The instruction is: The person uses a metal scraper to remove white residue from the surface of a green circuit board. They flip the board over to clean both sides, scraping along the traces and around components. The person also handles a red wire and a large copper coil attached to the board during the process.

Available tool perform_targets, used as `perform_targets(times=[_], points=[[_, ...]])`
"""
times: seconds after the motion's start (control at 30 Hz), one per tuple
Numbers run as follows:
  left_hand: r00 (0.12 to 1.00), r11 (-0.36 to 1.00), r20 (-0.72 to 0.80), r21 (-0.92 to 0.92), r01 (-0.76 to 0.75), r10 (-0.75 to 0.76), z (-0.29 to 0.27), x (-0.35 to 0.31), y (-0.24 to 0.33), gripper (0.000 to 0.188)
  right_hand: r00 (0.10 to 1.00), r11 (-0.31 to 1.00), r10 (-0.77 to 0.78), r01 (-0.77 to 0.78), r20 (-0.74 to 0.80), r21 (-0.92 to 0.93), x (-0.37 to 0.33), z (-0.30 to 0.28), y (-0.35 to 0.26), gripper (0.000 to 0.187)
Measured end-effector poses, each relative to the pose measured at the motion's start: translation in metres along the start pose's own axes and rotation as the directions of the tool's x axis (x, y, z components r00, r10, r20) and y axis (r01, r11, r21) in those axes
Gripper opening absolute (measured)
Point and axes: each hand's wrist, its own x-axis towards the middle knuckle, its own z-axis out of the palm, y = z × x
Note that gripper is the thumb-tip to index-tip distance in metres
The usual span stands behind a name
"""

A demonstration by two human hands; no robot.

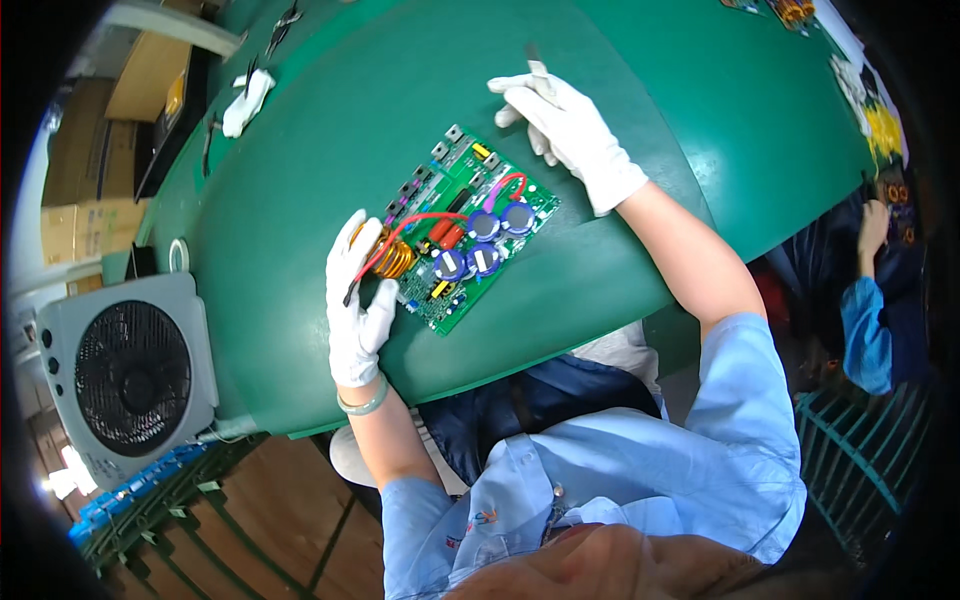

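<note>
A green circuit board point(467, 190) lies tilted on the green table in front of me. It carries several blue round capacitors point(483, 225), a copper coil point(396, 262) and red wires point(436, 216). My left hand point(355, 305), in a white glove, grips the board's left edge by the coil, thumb and fingers on either side of a red wire's dark end. Beyond the board's upper right corner, my white-gloved right hand point(570, 128) is raised, closed on a slim tool with a flat grey metal tip point(537, 66). The tool's lower part is hidden in the fingers.
A grey box fan point(130, 370) stands at the left beside the table point(330, 140). At the far left lie a white cloth or glove point(248, 103) and black-handled pliers point(284, 28). Another person's hand point(874, 226) shows at right, near yellow wires point(884, 130) and more boards.
</note>
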Motion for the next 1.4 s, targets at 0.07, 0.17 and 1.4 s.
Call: perform_targets(times=[0.07,0.17,1.4], points=[[0.999,0.996,-0.018,0.089,-0.03,0.031,0.009,0.005,0.009,0.058,0.999,0.999,0.048,-0.047,-0.019,0.025,-0.001,-0.001,-0.001,0.033],[0.999,0.971,0.003,0.236,-0.041,0.042,0.012,0.012,0.006,0.054,0.998,0.997,0.061,-0.061,-0.006,0.041,-0.004,0.002,-0.003,0.033],[0.971,0.893,-0.013,0.396,-0.214,0.238,0.012,0.006,0.061,0.038,0.994,0.996,0.083,-0.081,-0.066,0.025,0.0,-0.011,0.0,0.035]])
